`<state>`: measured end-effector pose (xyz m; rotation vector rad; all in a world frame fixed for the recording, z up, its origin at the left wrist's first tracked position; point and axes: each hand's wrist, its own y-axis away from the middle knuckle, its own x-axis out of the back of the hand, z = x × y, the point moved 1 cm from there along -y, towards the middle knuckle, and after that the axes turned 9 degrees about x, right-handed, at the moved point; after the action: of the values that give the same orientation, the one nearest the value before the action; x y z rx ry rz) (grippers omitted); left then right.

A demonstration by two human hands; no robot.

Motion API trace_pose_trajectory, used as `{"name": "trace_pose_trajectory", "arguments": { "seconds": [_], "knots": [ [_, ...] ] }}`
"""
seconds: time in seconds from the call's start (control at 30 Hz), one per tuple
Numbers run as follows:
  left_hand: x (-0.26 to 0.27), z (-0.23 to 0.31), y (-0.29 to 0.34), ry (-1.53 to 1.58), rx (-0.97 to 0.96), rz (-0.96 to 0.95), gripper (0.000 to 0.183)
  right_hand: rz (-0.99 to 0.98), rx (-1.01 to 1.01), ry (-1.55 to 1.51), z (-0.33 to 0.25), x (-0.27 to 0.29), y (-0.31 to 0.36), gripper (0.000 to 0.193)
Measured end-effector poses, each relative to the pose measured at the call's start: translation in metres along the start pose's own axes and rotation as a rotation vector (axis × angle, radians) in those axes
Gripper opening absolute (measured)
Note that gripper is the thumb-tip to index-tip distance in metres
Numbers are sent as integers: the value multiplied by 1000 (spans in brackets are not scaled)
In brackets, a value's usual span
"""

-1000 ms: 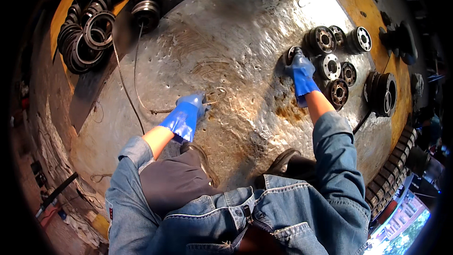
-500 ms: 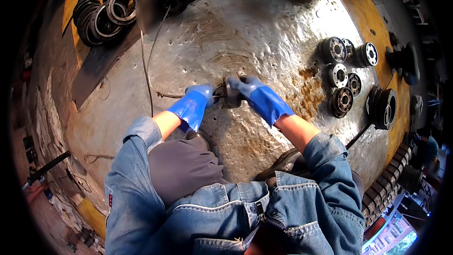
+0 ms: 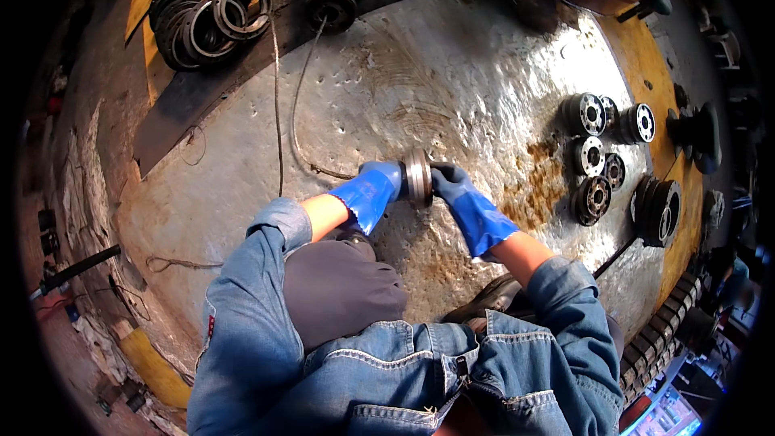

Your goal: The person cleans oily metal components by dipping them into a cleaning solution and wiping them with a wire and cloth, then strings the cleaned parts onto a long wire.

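Note:
A round, grooved metal ring [image 3: 418,178] stands on edge between my gloved hands, just above the metal plate or resting on it; I cannot tell which. My left hand [image 3: 382,183], in a blue rubber glove, is closed at its left side, fingertips partly hidden. On the right side, my right hand [image 3: 452,181] grips the ring with bent fingers. A wire rope [image 3: 327,171] comes from the far left and disappears at my left glove. Whether it passes through the ring is hidden.
Metal rings [image 3: 242,8] and a threaded stack [image 3: 333,4] lie at the far left. Several round hubs [image 3: 592,156] stand on the right, near a dark ring stack [image 3: 658,210]. A tyre [image 3: 658,335] is at the lower right. A loose rope end [image 3: 173,262] lies left.
The view has shifted, so the surroundings sit lower and further right. The metal ring has turned to show more of its bright grooved rim, and my right hand now sits lower on its side.

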<state>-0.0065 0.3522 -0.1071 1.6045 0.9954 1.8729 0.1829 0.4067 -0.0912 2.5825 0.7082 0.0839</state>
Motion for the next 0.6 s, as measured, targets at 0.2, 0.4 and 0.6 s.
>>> {"name": "trace_pose_trajectory", "arguments": {
  "seconds": [0.2, 0.4, 0.6],
  "knots": [
    [126, -11, 87, 81, -128, 34, 60, -250, -207, 348, -115, 95, 61, 30],
    [143, 1, 147, 477, -809, 68, 74, -591, -70, 585, -287, 3, 178, 43],
    [184, 40, 247, 374, -840, 282, 51, -569, 29, 342, -360, 14, 213, 34]
  ]
}}
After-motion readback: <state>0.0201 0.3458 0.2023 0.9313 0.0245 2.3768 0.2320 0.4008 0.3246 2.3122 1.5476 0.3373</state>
